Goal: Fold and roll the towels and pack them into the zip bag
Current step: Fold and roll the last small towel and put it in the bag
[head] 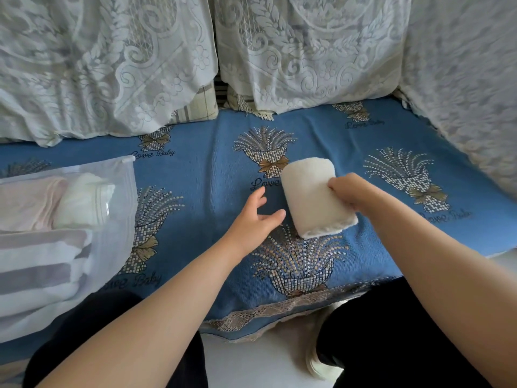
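A cream towel (309, 191), rolled into a thick cylinder, lies on the blue patterned seat cover (212, 177) right of centre. My right hand (352, 191) grips its right side, fingers curled round the roll. My left hand (256, 217) hovers just left of the roll with fingers spread and relaxed, holding nothing. At the left lies the translucent zip bag (117, 219), its mouth facing right. Inside it I see a pink towel (28, 203), a white rolled towel (84, 200) and a grey-and-white striped towel (42, 267).
Two cushions under white lace covers (307, 51) stand along the back, and more lace drapes over the armrest (461, 79) at the right. The seat's front edge with a lace trim (279, 312) runs just above my dark-clad knees.
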`<state>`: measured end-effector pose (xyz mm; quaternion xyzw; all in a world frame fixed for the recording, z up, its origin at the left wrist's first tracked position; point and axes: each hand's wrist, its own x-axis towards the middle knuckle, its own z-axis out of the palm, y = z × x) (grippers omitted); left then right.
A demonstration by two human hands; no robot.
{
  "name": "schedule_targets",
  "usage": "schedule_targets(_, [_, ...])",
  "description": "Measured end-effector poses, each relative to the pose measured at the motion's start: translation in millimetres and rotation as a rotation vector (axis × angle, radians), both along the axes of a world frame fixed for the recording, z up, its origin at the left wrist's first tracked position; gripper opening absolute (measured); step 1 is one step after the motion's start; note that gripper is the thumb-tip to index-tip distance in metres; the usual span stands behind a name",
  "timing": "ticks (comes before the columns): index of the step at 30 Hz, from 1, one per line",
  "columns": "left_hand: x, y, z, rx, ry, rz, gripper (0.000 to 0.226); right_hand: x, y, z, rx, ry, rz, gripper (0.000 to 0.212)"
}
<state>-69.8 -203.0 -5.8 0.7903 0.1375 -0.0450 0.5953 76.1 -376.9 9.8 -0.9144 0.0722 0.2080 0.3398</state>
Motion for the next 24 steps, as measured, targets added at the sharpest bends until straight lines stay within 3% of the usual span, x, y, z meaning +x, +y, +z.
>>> schedule_targets(2, [1.4,1.6,-5.7,-0.079,0.072,0.016,0.071,-3.0,-1.9,-6.2,-0.147,-0.021,0.064,0.054])
schedule_targets(5, [0.8,-4.5,-9.3,-0.233,0.141,0.021,0.073,-10.2,-1.6,-10.7,-0.166,-0.042,0.098,0.063])
schedule_targets(8, [0.8,-9.7,-9.3,-0.479,0.174,0.071,0.071,-14.4,-0.8,-14.1,-0.042,-0.031,0.069,0.077])
schedule_targets(10, [-1.1,-8.4,-4.5,-0.597,0.169,0.074,0.045,-18.1,2.3,-15.4,0.1,0.041,0.071,0.082])
schedule_targets(12, [-5.3,-5.1,2.5,-0.688,0.144,0.122,0.04,-22.5,9.5,-17.3,0.288,0.132,0.096,0.074])
schedule_targets(15, [-13.7,8.3,14.5,-0.788,0.107,0.191,0.056,-40.9,30.3,-5.6,0.434,0.156,0.263,0.05])
schedule_targets(18, [-28.0,28.0,30.9,-0.815,0.013,0.19,0.065,-57.8,54.0,12.4,0.575,0.139,0.457,0.048])
schedule_targets(21, [-45.6,43.0,48.2,-0.806,-0.108,0.27,0.052,-77.3,75.7,30.8,0.614,0.125,0.656,0.056])
schedule_targets(24, [-62.0,59.7,61.6,-0.785,-0.138,0.359,0.035,-94.6,98.2,40.9,0.763,0.163,0.701,0.05])
